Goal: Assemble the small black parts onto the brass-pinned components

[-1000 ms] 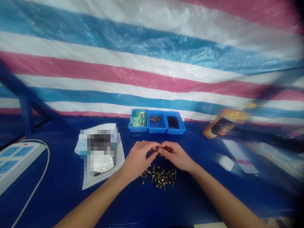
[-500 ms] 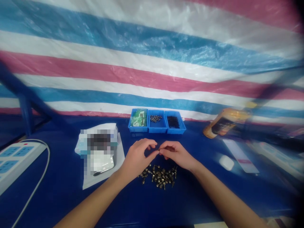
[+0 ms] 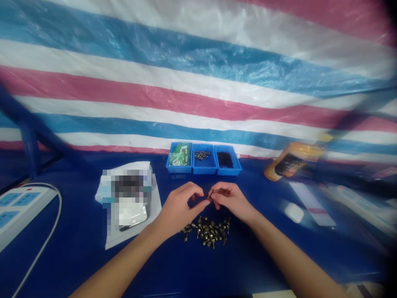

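My right hand (image 3: 231,200) pinches a small brass-coloured screw (image 3: 211,194) between thumb and forefinger. My left hand (image 3: 181,209) sits just left of it, fingers curved, its fingertips very near the screw and nothing visible in them. Below both hands lies a loose pile of several dark-and-brass screws (image 3: 207,231) on the blue tabletop (image 3: 77,256). Beyond the hands stand a row of blue plastic bins: green-and-white packets in one (image 3: 179,158), screws in the middle one (image 3: 204,159), and small black parts in the third (image 3: 225,160).
To the left, a phone (image 3: 132,217) rests on a white bag (image 3: 107,194), and a white power strip (image 3: 21,203) trails its cable. To the right are a tipped orange-capped jar (image 3: 293,161) and a white computer mouse (image 3: 294,212). A striped tarp (image 3: 198,82) hangs behind.
My hands have drawn slightly apart, and the small screw now shows clearly at my right fingertips. The view has shifted a little.
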### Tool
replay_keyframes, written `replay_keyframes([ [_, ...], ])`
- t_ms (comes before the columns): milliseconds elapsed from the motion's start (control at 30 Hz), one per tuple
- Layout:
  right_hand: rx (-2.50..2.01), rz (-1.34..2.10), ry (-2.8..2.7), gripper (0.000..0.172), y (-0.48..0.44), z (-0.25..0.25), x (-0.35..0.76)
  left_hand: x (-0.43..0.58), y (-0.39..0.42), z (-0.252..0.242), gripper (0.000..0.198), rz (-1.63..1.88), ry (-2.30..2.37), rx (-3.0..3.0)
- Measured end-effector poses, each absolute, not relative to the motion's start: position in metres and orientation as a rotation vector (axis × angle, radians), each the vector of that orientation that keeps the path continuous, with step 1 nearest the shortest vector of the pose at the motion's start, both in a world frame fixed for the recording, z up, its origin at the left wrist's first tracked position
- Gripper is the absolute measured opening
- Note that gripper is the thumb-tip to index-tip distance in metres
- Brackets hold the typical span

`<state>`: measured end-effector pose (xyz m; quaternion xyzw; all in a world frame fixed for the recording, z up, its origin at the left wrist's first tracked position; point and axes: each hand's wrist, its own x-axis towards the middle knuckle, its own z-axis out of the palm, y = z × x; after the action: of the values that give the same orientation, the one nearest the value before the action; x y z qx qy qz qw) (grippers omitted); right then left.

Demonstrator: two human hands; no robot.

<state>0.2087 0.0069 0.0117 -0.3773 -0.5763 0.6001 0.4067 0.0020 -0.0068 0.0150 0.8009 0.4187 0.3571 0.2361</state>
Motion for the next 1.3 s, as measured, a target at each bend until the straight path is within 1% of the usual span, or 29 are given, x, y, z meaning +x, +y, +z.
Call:
replay_keyframes([
  [200, -0.946, 1.5, -1.436, 0.022, 0.005, 0.015, 0.206, 0.002, -0.007, 0.016, 0.011, 0.902, 1.122, 2.218],
  [333, -0.936, 1.499, -1.475, 0.021, 0.004, 0.016, 0.204, 0.003, -0.006, 0.016, 0.007, 0.892, 1.118, 2.215],
  [467, -0.961, 1.499, -1.488, 0.023, 0.003, 0.017, 0.202, 0.003, -0.007, 0.016, 0.012, 0.916, 1.135, 2.2],
  [700, -0.971, 1.436, -1.57, 0.023, 0.0, 0.018, 0.203, 0.004, -0.007, 0.018, 0.015, 0.886, 1.16, 2.187],
  [767, -0.976, 1.404, -1.594, 0.026, 0.001, 0.015, 0.204, 0.004, -0.007, 0.018, 0.016, 0.883, 1.174, 2.179],
  [867, -1.027, 1.305, -1.614, 0.037, 0.006, 0.008, 0.207, 0.004, -0.007, 0.018, 0.017, 0.883, 1.193, 2.167],
  [1000, -1.108, 1.158, -1.48, 0.05, 0.014, -0.001, 0.211, 0.005, -0.007, 0.016, 0.016, 0.855, 1.249, 2.159],
  [1033, -1.126, 1.105, -1.408, 0.049, 0.017, -0.002, 0.213, 0.005, -0.007, 0.015, 0.016, 0.841, 1.257, 2.163],
  [1100, -1.162, 1.023, -1.268, 0.036, 0.021, -0.002, 0.215, 0.005, -0.006, 0.015, 0.016, 0.811, 1.26, 2.177],
  [1133, -1.184, 1.008, -1.22, 0.032, 0.022, -0.001, 0.217, 0.005, -0.006, 0.014, 0.016, 0.796, 1.261, 2.186],
  [1200, -1.24, 1.03, -1.211, 0.047, 0.024, 0.001, 0.219, 0.004, -0.005, 0.014, 0.016, 0.753, 1.262, 2.209],
  [1233, -1.269, 1.049, -1.243, 0.05, 0.025, 0.001, 0.22, 0.003, -0.005, 0.014, 0.016, 0.715, 1.256, 2.228],
  [1300, -1.314, 1.056, -1.321, 0.043, 0.024, 0.002, 0.22, 0.001, -0.004, 0.015, 0.015, 0.632, 1.237, 2.286],
])
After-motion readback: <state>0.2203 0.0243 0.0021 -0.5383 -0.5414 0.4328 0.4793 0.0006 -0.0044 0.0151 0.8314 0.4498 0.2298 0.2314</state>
